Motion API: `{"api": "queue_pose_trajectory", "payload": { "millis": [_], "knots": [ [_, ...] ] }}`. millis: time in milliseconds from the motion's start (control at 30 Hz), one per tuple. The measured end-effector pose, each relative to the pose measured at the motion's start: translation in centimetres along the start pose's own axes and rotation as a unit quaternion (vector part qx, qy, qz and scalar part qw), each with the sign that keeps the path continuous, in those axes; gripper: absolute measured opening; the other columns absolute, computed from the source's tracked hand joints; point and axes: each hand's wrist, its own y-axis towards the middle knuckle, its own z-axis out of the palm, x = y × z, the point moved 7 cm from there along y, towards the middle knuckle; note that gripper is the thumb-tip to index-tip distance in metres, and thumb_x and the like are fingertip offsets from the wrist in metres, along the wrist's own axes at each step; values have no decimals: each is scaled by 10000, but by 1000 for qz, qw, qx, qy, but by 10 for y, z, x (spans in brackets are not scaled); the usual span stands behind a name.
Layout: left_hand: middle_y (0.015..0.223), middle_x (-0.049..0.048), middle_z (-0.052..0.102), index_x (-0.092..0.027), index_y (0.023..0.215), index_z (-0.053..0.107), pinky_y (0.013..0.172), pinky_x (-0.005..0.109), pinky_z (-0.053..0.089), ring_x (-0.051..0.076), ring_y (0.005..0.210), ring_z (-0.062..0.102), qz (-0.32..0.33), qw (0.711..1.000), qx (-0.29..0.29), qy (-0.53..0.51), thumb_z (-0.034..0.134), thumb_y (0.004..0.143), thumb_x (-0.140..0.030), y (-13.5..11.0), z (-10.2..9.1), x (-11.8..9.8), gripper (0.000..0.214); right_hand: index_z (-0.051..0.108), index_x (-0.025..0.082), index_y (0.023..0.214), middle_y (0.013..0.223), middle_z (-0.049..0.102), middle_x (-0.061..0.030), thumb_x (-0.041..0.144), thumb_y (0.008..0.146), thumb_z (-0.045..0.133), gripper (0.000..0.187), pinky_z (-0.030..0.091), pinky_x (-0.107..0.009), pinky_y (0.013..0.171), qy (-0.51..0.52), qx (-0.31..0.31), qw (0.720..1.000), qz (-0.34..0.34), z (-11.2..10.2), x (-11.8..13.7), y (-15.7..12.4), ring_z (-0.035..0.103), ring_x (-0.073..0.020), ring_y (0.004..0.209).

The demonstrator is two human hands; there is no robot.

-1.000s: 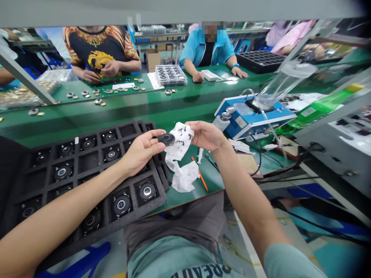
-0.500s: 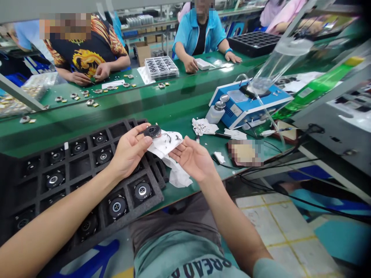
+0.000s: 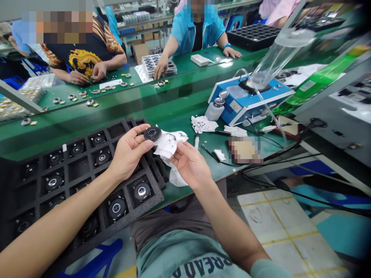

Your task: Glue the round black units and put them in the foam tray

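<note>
Between the thumb and fingers of my left hand [image 3: 127, 152] is a round black watch case [image 3: 152, 133], its sensor side facing up. My right hand [image 3: 193, 164] pinches a crumpled white wipe [image 3: 171, 143] stained with black marks, close beside the watch case; whether they touch I cannot tell. Another white wipe [image 3: 177, 177] lies on the bench below my right hand. Under and left of my left arm sits a black foam tray [image 3: 158, 195] with several similar watch cases in its compartments, such as one [image 3: 142, 190] near the front corner.
A blue-and-white machine [image 3: 234, 102] with a clear tube stands back right, beside a small pump bottle [image 3: 216, 109]. A stained tissue [image 3: 203, 124], a syringe [image 3: 196, 141] and dark cables [image 3: 269, 162] lie right. Across the green bench, two people work near a clear parts tray [image 3: 150, 63].
My right hand has closed more on the wipe and shifted it slightly right. The watch case tilts more toward me. Across the bench, a person's hand has moved left to the clear parts tray.
</note>
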Motion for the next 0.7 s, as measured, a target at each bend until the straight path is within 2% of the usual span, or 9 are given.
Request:
{"api": "queue_pose_trajectory", "payload": {
  "millis": [67, 133, 200, 267, 400, 533, 600, 700],
  "knots": [
    [997, 45, 808, -163, 1153, 642, 883, 258, 590, 161, 949, 761, 4, 1000, 3, 23, 910, 705, -190, -1, 0, -1, 523, 699, 201, 886, 880, 769, -3, 331, 776, 819, 208, 594, -255, 713, -35, -28, 994, -98, -5, 20, 0, 707, -132, 781],
    [986, 44, 811, -171, 1154, 628, 861, 270, 603, 167, 923, 769, -10, 999, 24, 41, 904, 705, -170, -5, 5, 0, 527, 708, 200, 907, 857, 763, 3, 325, 819, 785, 171, 590, -256, 708, -88, -71, 969, -219, -11, 41, -5, 709, -131, 772],
    [968, 42, 815, -176, 1164, 612, 813, 259, 615, 157, 858, 775, -41, 996, 59, 53, 901, 701, -146, -11, 13, 4, 547, 725, 198, 944, 858, 770, -2, 312, 862, 749, 142, 589, -253, 712, -158, -113, 927, -323, -15, 57, -14, 718, -134, 775],
    [950, 42, 819, -175, 1171, 599, 771, 241, 620, 146, 809, 775, -73, 991, 90, 60, 902, 692, -129, -18, 21, 9, 569, 742, 194, 976, 892, 788, -21, 290, 890, 721, 130, 592, -259, 731, -234, -140, 878, -394, -15, 64, -23, 737, -147, 805],
    [949, 44, 821, -174, 1165, 590, 752, 229, 625, 149, 821, 779, -106, 987, 107, 63, 909, 676, -120, -26, 28, 16, 586, 768, 196, 1027, 966, 811, -57, 254, 901, 704, 152, 609, -311, 802, -354, -156, 789, -478, -8, 62, -40, 773, -197, 884],
    [920, 38, 816, -175, 1158, 587, 747, 240, 625, 157, 808, 779, -105, 986, 113, 57, 898, 689, -116, -26, 29, 18, 566, 776, 208, 1034, 921, 817, -50, 244, 897, 704, 159, 619, -322, 767, -444, -158, 705, -531, 1, 56, -54, 778, -212, 841],
    [921, 42, 814, -175, 1166, 589, 752, 252, 627, 163, 810, 780, -100, 986, 123, 56, 890, 698, -116, -26, 29, 19, 559, 778, 211, 1021, 905, 817, -42, 234, 887, 710, 152, 620, -306, 744, -467, -148, 680, -546, 6, 55, -58, 778, -208, 822],
    [943, 53, 813, -173, 1183, 598, 764, 266, 631, 180, 842, 784, -98, 985, 133, 57, 885, 705, -120, -27, 29, 19, 559, 780, 213, 1017, 921, 818, -36, 216, 876, 714, 155, 622, -301, 750, -484, -115, 662, -561, 14, 56, -61, 781, -209, 827]
  ]
}}
